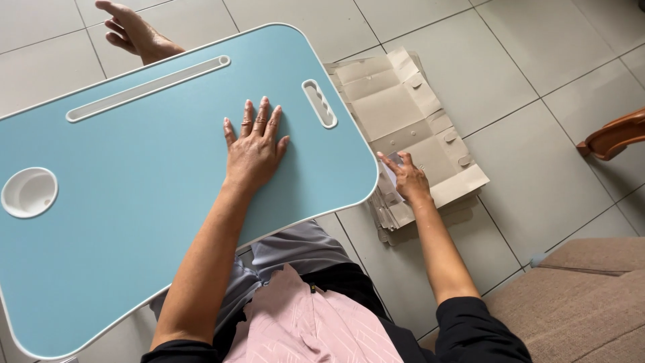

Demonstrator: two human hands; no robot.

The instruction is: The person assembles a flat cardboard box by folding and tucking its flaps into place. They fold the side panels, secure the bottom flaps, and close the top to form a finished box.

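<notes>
Tabletop under left fingers

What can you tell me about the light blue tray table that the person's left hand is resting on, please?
The tray table has a smooth, light blue top with white edging and rounded corners. It has a long white groove near the far edge, a white handle cut-out, and a round white cup recess. It sits tilted over the person's lap. The left hand lies flat on it, fingers spread; another person's hand is at its far edge.

Head view, looking steeply down, close over lap
</notes>
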